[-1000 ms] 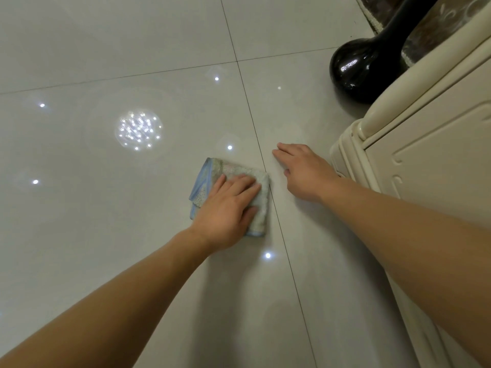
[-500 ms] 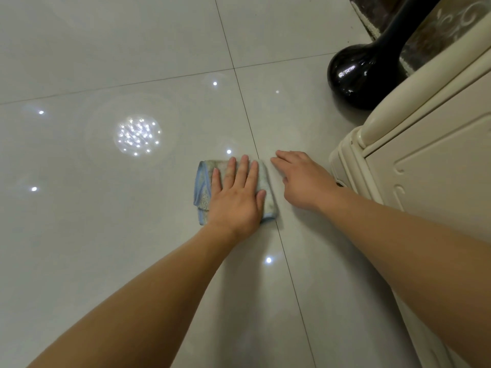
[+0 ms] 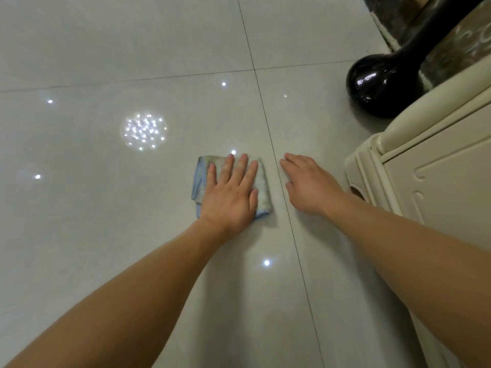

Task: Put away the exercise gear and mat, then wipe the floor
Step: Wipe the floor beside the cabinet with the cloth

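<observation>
Head view: left hand (image 3: 229,192) lies flat, fingers straight and spread, pressing a folded terry cloth (image 3: 263,189), blue-edged, onto the glossy pale tiled floor (image 3: 106,235) at frame centre. Right hand (image 3: 309,184), at the cloth's 3 o'clock, rests flat on bare tile, holding nothing. Cream moulded cabinet (image 3: 425,168) at 3 o'clock; glossy black bulbous vase (image 3: 377,86) at 1 o'clock.
</observation>
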